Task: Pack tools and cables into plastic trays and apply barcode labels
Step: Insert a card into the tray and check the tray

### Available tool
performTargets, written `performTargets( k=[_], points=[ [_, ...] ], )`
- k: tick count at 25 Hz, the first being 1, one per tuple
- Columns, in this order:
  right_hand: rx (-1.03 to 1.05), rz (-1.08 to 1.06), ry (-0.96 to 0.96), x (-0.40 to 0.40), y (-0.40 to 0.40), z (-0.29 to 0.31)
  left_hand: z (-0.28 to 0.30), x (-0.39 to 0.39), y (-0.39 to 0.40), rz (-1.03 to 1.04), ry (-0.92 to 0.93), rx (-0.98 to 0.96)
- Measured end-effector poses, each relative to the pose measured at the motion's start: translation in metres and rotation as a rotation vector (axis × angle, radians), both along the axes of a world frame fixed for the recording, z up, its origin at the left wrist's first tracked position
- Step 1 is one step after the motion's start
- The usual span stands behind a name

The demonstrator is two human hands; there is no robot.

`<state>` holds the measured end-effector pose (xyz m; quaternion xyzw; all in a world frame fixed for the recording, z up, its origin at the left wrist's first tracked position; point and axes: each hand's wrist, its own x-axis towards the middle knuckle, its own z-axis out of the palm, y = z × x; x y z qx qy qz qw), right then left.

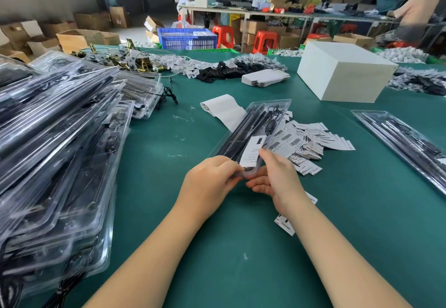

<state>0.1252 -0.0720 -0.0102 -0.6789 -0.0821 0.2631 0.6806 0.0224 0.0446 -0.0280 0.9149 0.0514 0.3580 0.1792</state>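
Both hands on one clear plastic tray (pixel 251 131): our left hand (pixel 210 177) curls round its near end, and our right hand (pixel 275 177) pinches the same end, thumb on top beside the white label (pixel 253 151), fingers underneath. The tray angles away from us above the green table (pixel 193 235), black tools (pixel 237 130) inside. Just right lies a heap of barcode labels (pixel 306 141). Far left, packed trays (pixel 55 151) stack high; a white box (pixel 342 71) sits beyond.
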Motion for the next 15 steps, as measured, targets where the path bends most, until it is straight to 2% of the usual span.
performTargets(
  k=[10,15],
  points=[
    [-0.066,0.02,0.035,0.002,0.001,-0.006,-0.003,0.002,-0.001,-0.013,0.1,0.014],
    [-0.147,-0.072,-0.073,0.01,-0.001,-0.01,0.001,0.0,0.0,-0.085,0.032,0.022]
  ],
)
